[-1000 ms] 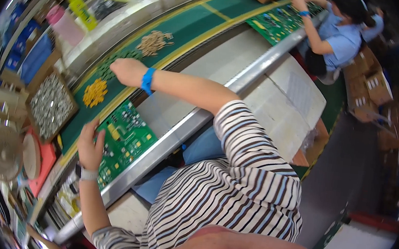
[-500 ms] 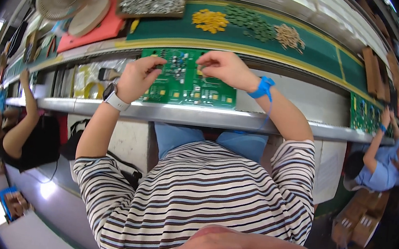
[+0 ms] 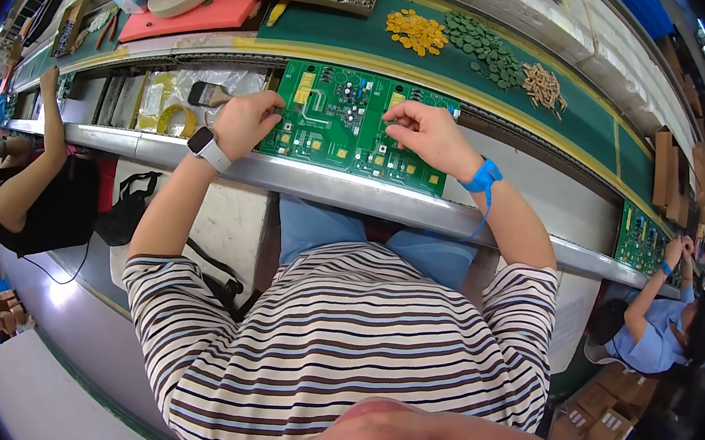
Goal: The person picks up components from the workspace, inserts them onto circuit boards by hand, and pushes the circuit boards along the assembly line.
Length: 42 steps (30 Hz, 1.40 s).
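Green rectangular circuit board (image 3: 352,130) lies at the inner edge of the silver metal rail (image 3: 330,188). Left hand (image 3: 245,125) and right hand (image 3: 431,138) are curled; grip cannot be told. Apparent step: component placement; next move requires alignment.

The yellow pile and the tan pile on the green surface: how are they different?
The yellow pile is small rounded pieces; the tan pile is thin, stick-like ones. The yellow pile lies farther left; the tan pile sits to the right, beyond the green pile. Both lie loose on the green surface.
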Each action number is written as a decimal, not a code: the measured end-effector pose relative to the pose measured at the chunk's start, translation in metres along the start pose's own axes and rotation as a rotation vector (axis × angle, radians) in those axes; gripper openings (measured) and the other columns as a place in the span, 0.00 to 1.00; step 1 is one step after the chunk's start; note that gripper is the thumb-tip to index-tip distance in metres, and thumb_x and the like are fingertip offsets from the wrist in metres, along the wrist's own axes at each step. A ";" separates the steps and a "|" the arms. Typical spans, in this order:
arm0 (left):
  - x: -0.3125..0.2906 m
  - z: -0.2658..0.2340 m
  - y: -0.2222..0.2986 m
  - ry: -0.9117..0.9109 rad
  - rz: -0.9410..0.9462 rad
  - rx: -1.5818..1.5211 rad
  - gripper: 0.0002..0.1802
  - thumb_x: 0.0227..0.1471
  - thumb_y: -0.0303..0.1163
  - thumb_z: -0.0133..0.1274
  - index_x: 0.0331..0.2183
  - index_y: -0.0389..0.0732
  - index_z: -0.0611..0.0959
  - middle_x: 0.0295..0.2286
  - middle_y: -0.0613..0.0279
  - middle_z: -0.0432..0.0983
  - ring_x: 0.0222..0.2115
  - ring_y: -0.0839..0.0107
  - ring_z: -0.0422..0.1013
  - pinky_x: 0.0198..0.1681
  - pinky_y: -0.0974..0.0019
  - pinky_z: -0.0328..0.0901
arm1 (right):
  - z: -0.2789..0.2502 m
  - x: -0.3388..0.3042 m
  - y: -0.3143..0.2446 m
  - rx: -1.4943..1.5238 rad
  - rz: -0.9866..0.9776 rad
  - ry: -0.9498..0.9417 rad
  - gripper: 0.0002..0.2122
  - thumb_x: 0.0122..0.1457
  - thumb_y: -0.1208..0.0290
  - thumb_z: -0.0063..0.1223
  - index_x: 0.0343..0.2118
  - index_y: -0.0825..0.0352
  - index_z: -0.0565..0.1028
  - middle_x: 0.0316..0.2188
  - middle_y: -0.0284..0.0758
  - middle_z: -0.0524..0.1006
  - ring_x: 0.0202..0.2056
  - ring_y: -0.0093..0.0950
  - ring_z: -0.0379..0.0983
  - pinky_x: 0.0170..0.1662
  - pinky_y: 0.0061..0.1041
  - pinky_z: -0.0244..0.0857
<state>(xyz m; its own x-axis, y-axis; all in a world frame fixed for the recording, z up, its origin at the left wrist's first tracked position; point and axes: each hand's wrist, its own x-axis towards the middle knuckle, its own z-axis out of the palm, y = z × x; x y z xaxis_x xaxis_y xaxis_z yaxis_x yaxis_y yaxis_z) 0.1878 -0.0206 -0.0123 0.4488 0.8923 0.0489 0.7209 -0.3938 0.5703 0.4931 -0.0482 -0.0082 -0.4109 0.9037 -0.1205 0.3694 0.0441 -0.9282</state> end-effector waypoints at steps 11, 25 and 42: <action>0.002 0.004 0.001 -0.038 0.141 0.201 0.08 0.43 0.25 0.50 0.31 0.37 0.76 0.26 0.52 0.74 0.27 0.54 0.71 0.31 0.60 0.66 | 0.004 -0.001 0.008 -0.406 -0.221 0.050 0.11 0.49 0.75 0.51 0.37 0.70 0.74 0.26 0.37 0.73 0.27 0.28 0.70 0.31 0.23 0.65; -0.004 0.018 0.003 0.002 0.203 0.316 0.08 0.45 0.25 0.45 0.32 0.38 0.75 0.25 0.52 0.73 0.25 0.53 0.70 0.28 0.56 0.66 | 0.009 0.005 0.019 -0.648 -0.351 0.028 0.07 0.48 0.71 0.50 0.29 0.66 0.76 0.25 0.36 0.73 0.30 0.34 0.71 0.34 0.30 0.66; -0.006 0.019 0.004 -0.029 0.177 0.294 0.11 0.45 0.26 0.47 0.35 0.37 0.76 0.28 0.52 0.74 0.28 0.53 0.70 0.30 0.56 0.65 | 0.021 -0.002 0.016 -0.770 -0.348 0.073 0.05 0.48 0.71 0.49 0.25 0.64 0.75 0.24 0.36 0.71 0.28 0.35 0.71 0.31 0.32 0.67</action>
<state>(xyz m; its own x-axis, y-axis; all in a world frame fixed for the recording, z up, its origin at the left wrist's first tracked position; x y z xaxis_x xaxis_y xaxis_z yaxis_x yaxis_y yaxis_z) 0.1981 -0.0317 -0.0257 0.5919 0.7998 0.1002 0.7504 -0.5921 0.2938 0.4821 -0.0580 -0.0302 -0.5616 0.8086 0.1753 0.7071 0.5791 -0.4058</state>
